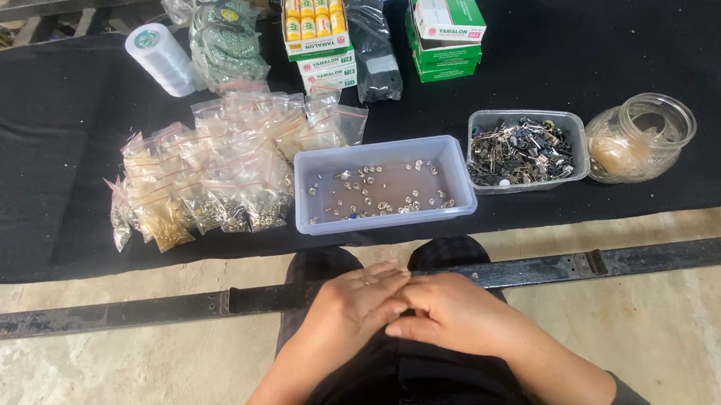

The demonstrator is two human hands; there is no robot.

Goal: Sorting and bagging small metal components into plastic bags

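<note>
My left hand (354, 301) and my right hand (451, 310) rest together on my lap in dark trousers, fingertips touching, just behind a flat metal bar (169, 306). The fingers are bent and close together; whether a small item is pinched between them I cannot tell. Nearest ahead is a clear plastic tray (382, 220) with several small silver rings scattered in it.
On a black cloth (38, 156): a heap of small zip bags (208, 171) with metal parts, a second tray (525, 150) of dark metal clips, a glass jar (640, 138) on its side, a white thread spool (161, 58), green and yellow boxes (445, 32).
</note>
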